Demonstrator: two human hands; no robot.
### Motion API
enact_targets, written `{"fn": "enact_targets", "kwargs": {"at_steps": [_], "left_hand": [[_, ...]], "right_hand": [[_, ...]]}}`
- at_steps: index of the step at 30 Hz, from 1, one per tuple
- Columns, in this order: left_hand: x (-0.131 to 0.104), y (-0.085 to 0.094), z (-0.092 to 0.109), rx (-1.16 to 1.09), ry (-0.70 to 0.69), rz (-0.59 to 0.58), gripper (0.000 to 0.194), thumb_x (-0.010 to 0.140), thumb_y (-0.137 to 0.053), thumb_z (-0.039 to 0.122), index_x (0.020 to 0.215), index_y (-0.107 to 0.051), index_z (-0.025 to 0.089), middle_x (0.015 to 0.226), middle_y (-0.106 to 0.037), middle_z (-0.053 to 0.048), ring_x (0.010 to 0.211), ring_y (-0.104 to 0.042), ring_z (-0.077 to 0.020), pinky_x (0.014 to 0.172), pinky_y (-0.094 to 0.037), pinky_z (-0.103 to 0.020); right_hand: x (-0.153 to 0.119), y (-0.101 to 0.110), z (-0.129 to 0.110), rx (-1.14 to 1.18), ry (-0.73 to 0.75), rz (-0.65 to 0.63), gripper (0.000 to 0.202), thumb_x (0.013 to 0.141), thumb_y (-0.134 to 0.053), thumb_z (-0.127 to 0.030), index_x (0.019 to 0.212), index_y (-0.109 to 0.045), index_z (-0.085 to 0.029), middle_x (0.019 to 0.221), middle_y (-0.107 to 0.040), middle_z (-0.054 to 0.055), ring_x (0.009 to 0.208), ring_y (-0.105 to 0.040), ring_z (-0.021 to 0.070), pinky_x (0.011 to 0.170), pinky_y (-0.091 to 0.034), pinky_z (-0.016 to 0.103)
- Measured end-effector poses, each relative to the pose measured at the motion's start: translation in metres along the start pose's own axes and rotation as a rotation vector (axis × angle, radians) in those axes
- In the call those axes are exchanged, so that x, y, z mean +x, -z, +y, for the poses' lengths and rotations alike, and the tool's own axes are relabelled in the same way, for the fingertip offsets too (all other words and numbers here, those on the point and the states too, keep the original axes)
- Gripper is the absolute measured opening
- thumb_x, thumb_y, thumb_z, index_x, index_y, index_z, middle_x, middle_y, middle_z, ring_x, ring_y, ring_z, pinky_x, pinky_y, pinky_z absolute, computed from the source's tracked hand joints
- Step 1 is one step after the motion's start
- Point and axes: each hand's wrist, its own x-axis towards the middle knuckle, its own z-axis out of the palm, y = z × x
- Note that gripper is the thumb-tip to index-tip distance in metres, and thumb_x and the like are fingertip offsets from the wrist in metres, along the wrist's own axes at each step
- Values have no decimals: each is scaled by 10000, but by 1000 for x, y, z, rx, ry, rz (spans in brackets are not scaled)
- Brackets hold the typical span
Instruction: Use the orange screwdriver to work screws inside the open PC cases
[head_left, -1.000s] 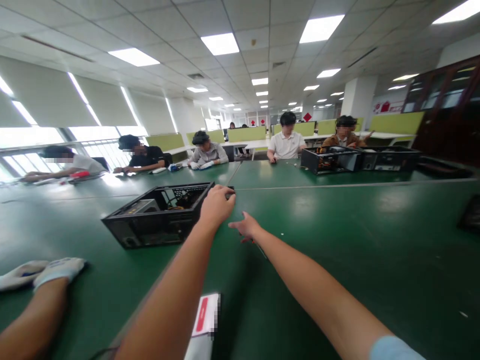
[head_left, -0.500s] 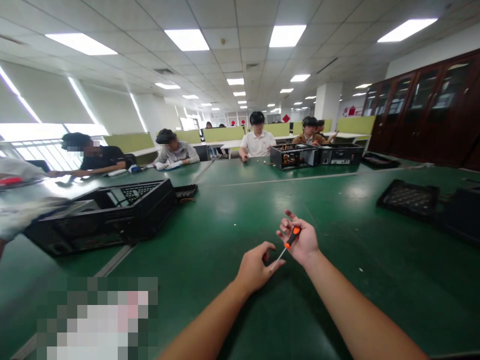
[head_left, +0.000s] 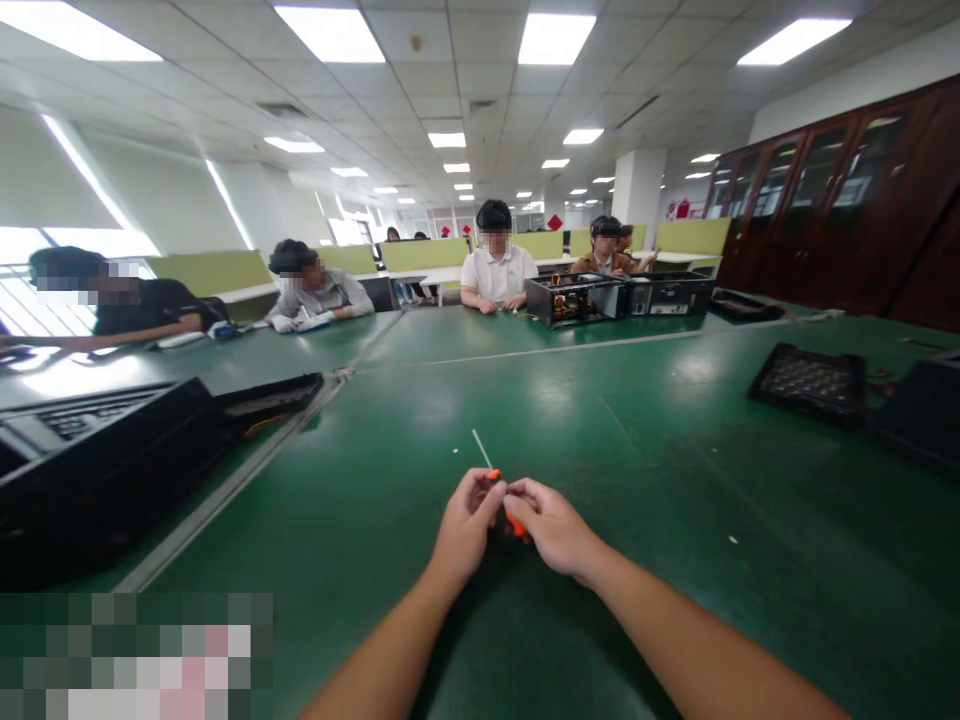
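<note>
Between my two hands is a screwdriver (head_left: 515, 524) with an orange and black handle. Its thin metal shaft points up and away, toward the far left. My left hand (head_left: 466, 522) is closed around the front of the handle, near the orange collar. Fingers of my right hand (head_left: 551, 525) pinch the rear part of the same handle. The hands nearly touch each other over the green table (head_left: 360, 590). Part of the handle is hidden behind the fingers.
A black computer case (head_left: 112, 470) lies at the left. At the right are a black perforated panel (head_left: 808, 385) and another dark case (head_left: 922, 415). Across the table, several people sit, with an opened computer case (head_left: 574, 300) before them. Small white bits lie on the tabletop.
The screwdriver has swung round, so its shaft now points away instead of down toward my left hand. My left hand has taken hold of the handle too. The view has turned slightly right.
</note>
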Motion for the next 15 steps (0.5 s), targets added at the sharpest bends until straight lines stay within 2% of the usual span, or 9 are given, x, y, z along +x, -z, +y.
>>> {"fn": "enact_targets", "kwargs": {"at_steps": [3,6,11,15], "left_hand": [[-1,1,2,102,-57,-28,314,848,-595,477,933,-671,185,829,-594,-29,748,-584,-157,663,-480,-257],[-3,-1,4,191,-130,-11,272,816,-654,439,895,-735,191,839,-571,-34,744,-561,-155,661,-465,-258],[-6,-3,4,211,-167,43,213,775,-717,371,886,-744,191,796,-541,-15,687,-511,-138,627,-430,-253],[-8,-3,7,213,-207,88,189,787,-713,357,878,-726,193,796,-543,-10,699,-519,-142,650,-438,-259]], "right_hand": [[-3,-2,5,-177,102,-58,213,851,-657,-320,1034,-670,-211,881,-695,18,805,-625,182,737,-469,288],[-2,3,9,-377,200,-52,251,901,-583,-288,1131,-670,-234,1008,-704,39,913,-643,216,782,-488,312],[0,9,11,-528,223,21,178,910,-557,-280,975,-702,-198,945,-699,60,868,-635,219,754,-483,316],[-3,9,2,-585,263,57,157,906,-587,-303,963,-700,-210,948,-683,54,875,-616,213,756,-467,312]]}}
